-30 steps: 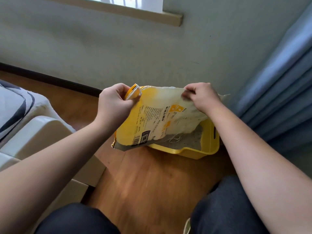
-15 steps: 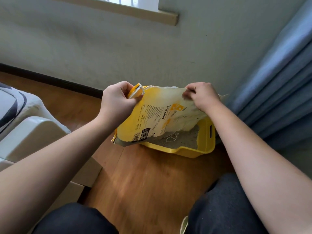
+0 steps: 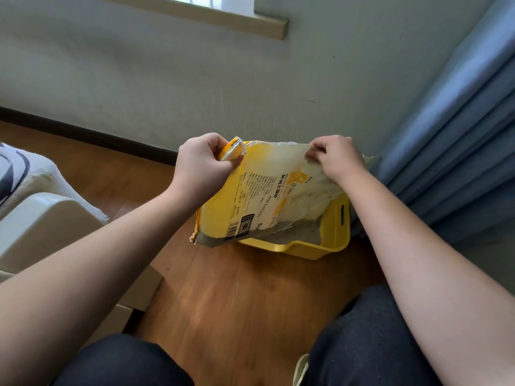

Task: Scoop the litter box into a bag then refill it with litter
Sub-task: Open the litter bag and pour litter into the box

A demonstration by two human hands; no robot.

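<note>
A yellow and white litter bag (image 3: 267, 196) hangs upside down, its open mouth low over the yellow litter box (image 3: 333, 240). My left hand (image 3: 202, 168) grips the bag's upper left corner. My right hand (image 3: 335, 158) pinches its upper right corner. Grey litter (image 3: 298, 232) lies inside the box, which sits on the wooden floor against the wall. The bag hides most of the box's left and far side.
A blue curtain (image 3: 451, 135) hangs just right of the box. White furniture (image 3: 41, 227) with a striped cloth stands at the left. A dark baseboard (image 3: 83, 133) runs along the wall. My knees (image 3: 362, 344) are at the bottom of the view.
Both hands keep the same grip on the bag. The bag has shifted only slightly; the view has drifted a little.
</note>
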